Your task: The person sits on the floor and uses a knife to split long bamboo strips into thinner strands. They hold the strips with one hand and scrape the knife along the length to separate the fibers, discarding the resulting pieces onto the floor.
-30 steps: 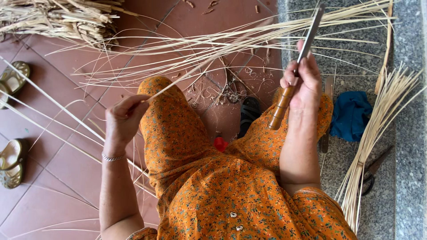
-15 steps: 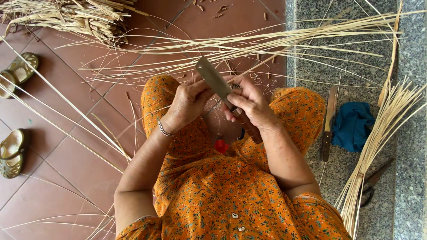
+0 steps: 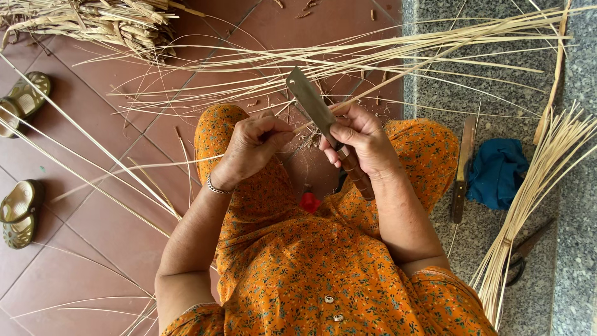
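Observation:
My right hand point(image 3: 357, 140) grips a knife point(image 3: 314, 106) with a flat grey blade and a brown wooden handle, blade pointing up and to the left. My left hand point(image 3: 252, 146) is closed on a thin pale bamboo strip point(image 3: 314, 121) that runs toward the blade and on to the right. Both hands are above my knees, over my orange flowered dress point(image 3: 323, 274). A long spread of bamboo strips point(image 3: 385, 53) lies across the floor just beyond the hands.
A second knife point(image 3: 461, 168) and a blue cloth point(image 3: 497, 171) lie on the grey stone step at right, beside a tied bundle of strips point(image 3: 528, 199) and dark scissors point(image 3: 522, 252). A heap of dry shavings point(image 3: 93, 22) sits top left. Two sandals point(image 3: 22, 208) lie at left.
My right hand brought the knife down from the upper right to the middle. My left hand came up to meet it and took hold of a strip at the blade.

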